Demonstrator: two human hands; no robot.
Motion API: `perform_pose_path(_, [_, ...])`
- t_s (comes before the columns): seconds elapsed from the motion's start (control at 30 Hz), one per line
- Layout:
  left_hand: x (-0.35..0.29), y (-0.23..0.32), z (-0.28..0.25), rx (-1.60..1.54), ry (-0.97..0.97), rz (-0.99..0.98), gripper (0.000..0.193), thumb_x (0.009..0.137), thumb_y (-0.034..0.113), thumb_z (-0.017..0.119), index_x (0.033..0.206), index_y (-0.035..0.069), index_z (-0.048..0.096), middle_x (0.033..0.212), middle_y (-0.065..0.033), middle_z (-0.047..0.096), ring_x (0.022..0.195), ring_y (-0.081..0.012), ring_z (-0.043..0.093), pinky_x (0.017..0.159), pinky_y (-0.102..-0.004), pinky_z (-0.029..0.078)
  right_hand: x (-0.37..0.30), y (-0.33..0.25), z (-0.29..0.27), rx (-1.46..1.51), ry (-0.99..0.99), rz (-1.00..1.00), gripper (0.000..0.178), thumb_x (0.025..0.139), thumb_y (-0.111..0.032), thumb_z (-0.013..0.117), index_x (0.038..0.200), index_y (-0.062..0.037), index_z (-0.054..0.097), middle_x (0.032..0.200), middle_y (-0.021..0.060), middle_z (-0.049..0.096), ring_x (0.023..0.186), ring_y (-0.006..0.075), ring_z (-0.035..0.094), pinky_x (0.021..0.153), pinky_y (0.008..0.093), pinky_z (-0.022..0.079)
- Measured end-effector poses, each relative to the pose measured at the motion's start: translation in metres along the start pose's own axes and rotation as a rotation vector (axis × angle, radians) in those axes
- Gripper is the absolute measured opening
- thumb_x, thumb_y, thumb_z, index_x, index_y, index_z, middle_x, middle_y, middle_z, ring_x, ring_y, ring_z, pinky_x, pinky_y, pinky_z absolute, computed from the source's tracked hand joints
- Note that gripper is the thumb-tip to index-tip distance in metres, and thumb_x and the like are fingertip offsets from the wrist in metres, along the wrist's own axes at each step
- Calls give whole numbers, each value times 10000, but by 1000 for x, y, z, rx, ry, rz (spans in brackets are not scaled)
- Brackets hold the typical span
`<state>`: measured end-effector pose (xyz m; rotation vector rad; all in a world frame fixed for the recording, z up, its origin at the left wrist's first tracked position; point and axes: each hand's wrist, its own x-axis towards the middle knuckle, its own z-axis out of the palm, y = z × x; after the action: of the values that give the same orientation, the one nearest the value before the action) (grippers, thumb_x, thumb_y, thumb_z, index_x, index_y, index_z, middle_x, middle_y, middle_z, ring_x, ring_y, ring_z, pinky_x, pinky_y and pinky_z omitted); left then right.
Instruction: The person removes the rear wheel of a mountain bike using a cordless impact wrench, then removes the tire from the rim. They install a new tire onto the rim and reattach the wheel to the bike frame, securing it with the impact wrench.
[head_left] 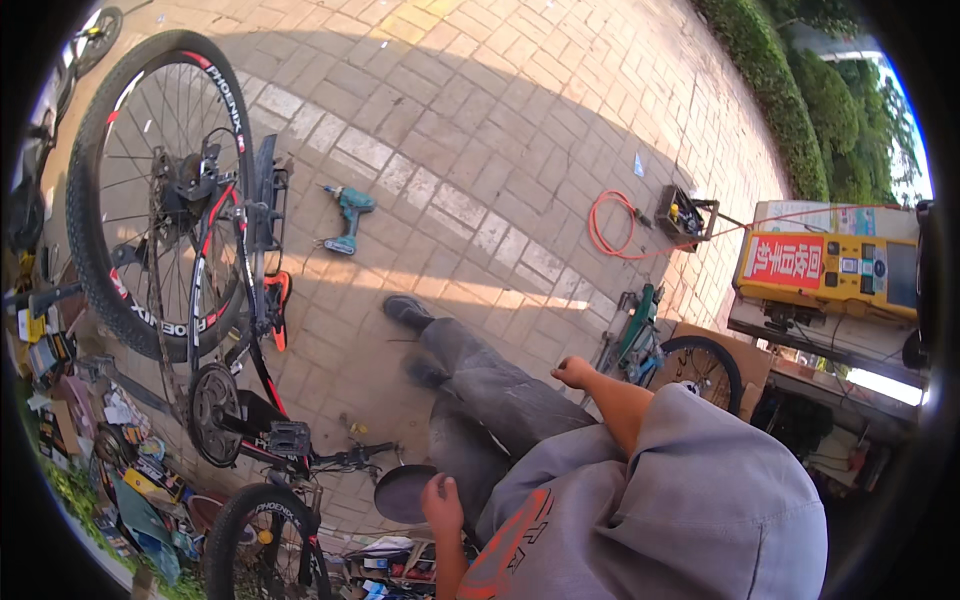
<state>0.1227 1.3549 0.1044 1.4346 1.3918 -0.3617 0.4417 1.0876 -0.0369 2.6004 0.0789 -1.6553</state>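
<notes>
Bike's my reference. Heap of boxes and loose junk (150,470) along its left side. Bike (213,415) itself: rear wheel (180,185) at the far end, front wheel (268,545) at the near end, pedal (290,437) between. Teal drill (350,215) lies on the brick paving (450,130) just right of the bike's rear wheel.

Dark disc (395,493) sits right of the bike, near its front wheel; pan or stool top, can't tell. Person's left hand (440,505) is right at the disc's edge, fingers curled; can't tell if it touches, or if that grip is apart or together. Grey trousers (490,380) and shoe (405,312) are right of the bike too.

Right hand (574,373) is further right of the bike, just beside the trouser leg. Fingers bent; can't make out whether the grip is closed up or has anything in it.

Well right of the bike: coiled orange cable (593,225), green metal piece (640,320), toolbox (685,212), loose wheel (735,375), then yellow machine (845,270) farthest out.
</notes>
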Motion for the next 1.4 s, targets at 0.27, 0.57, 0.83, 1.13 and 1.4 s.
perform_pose_path(0.27, [17,-70,-6,690,-307,221,274,865,227,630,996,-13,656,878,-182,664,845,-334,641,786,-410,498,-107,221,141,534,12,309,456,839,-398,647,1045,7,694,904,156,716,857,280,682,770,381,522])
perform_pose_path(0.57, [8,68,130,898,-319,365,260,901,191,605,993,-50,643,901,-201,683,811,-294,678,744,-362,528,-84,367,260,942,28,594,355,778,-317,654,1017,-59,704,1082,204,661,1012,373,636,862,432,489])
perform_pose_path(0.83, [-53,120,438,1159,-617,387,300,914,225,603,1078,-24,634,950,-170,686,860,-239,667,786,-338,516,-29,543,186,1190,166,606,341,801,-327,681,1011,-61,713,1003,183,689,955,326,658,842,394,504])
perform_pose_path(1.13, [-169,230,686,1123,-797,601,275,900,194,632,1082,-12,638,1030,-167,678,983,-290,650,875,-367,495,58,674,195,1444,415,860,355,755,-244,738,989,20,699,950,188,700,907,284,669,824,359,510])
perform_pose_path(1.4, [-159,205,814,1574,-1196,1248,267,755,195,721,982,68,663,1051,-80,643,1051,-284,564,939,-413,392,242,771,193,1598,717,1134,636,703,-208,800,1245,7,545,1084,185,647,1010,317,631,877,376,492])
